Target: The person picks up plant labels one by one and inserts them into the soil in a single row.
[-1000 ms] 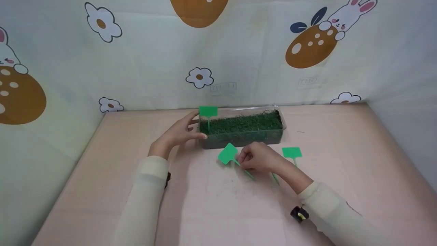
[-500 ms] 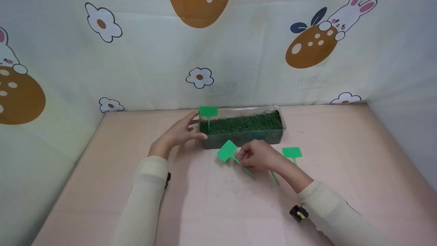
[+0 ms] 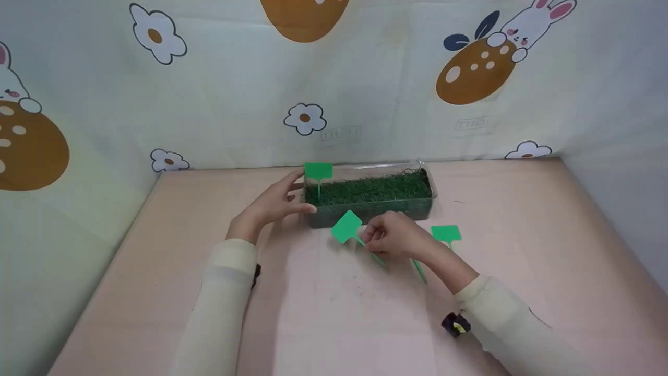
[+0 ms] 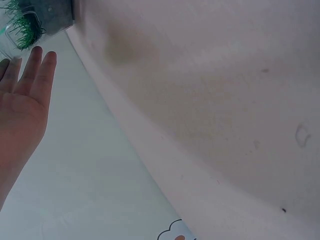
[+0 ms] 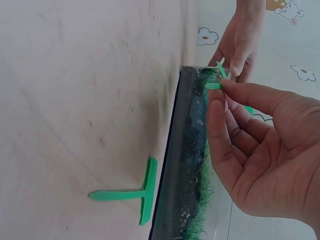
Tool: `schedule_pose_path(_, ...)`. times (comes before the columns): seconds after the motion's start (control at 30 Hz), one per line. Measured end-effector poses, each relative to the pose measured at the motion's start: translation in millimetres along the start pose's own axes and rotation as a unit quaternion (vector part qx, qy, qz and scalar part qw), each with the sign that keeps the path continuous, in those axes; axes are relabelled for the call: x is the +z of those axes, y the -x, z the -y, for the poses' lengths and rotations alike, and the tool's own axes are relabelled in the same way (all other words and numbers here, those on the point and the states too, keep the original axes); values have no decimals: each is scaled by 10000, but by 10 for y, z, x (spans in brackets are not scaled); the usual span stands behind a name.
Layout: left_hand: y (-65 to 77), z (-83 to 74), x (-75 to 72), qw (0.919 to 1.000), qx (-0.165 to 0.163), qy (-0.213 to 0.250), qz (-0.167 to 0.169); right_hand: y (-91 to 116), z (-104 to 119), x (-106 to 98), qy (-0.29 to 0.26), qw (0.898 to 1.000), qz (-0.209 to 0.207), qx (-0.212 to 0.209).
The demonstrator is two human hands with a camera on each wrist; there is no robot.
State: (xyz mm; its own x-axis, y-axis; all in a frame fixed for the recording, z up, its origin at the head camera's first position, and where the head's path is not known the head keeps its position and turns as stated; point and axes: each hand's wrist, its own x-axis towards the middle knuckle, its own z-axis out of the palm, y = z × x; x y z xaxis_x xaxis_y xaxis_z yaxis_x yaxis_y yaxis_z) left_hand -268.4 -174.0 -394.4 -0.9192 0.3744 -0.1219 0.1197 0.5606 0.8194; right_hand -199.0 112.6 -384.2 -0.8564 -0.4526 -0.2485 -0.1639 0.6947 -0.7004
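Observation:
A clear plastic planter box filled with green grass stands at the back of the table. At its left end, my left hand rests with the thumb on the front corner and straight fingers along the end wall. One green plant label stands upright in the grass there. My right hand pinches the stem of a second plant label between thumb and fingertips, tilted, in front of the box. In the right wrist view the pinched stem tip overlaps the box's far end.
A third green plant label lies on the table right of the box, partly hidden by my right forearm. The pink tabletop ends at a patterned cloth wall close behind the box.
My right hand and the plant label it pinches have risen slightly toward the box. The left hand, the box and the other labels stay where they were.

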Motion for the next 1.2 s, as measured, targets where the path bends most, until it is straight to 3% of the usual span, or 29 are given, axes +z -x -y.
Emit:
schedule_pose_path(0.97,-1,-11,-1,10000,6,-22,-7,-7,34,-79,-181,9994,-237,-184)
schedule_pose_path(1.2,3,-13,3,10000,-39,-26,-4,-12,63,-92,-295,9991,-285,-65)
